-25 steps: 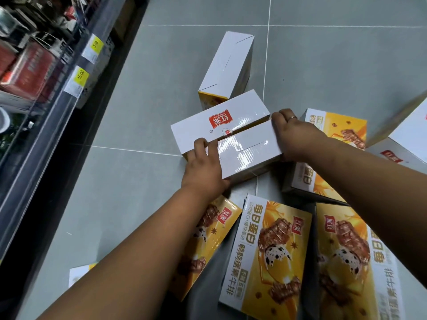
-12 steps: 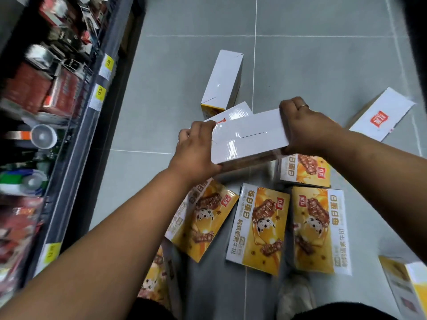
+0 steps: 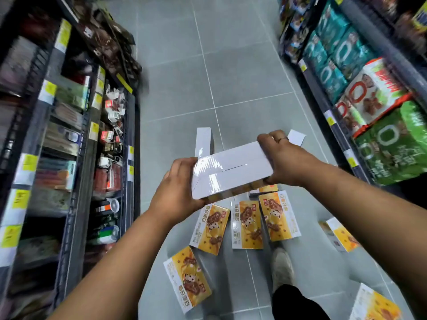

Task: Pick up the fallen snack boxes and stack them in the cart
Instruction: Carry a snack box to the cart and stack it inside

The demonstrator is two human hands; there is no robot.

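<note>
A shrink-wrapped snack box [image 3: 231, 168], white side up, is held in the air above the aisle floor. My left hand [image 3: 179, 191] grips its left end and my right hand [image 3: 280, 157] grips its right end. Below it several yellow snack boxes lie flat on the grey tiles, among them one at the left of a row [image 3: 209, 228], one in the middle [image 3: 247, 224] and one nearer me [image 3: 187, 277]. A white-sided box [image 3: 203, 140] lies beyond the held one. No cart is in view.
Stocked store shelves [image 3: 69, 144] line the left of the aisle, and shelves with green and teal packs [image 3: 379, 116] line the right. My shoe [image 3: 282, 265] stands among the fallen boxes. More yellow boxes lie at the right [image 3: 339, 234] and lower right [image 3: 374, 306].
Both hands have lifted the box off the floor and up toward me. The view has risen, so the aisle and shelves on both sides now show.
</note>
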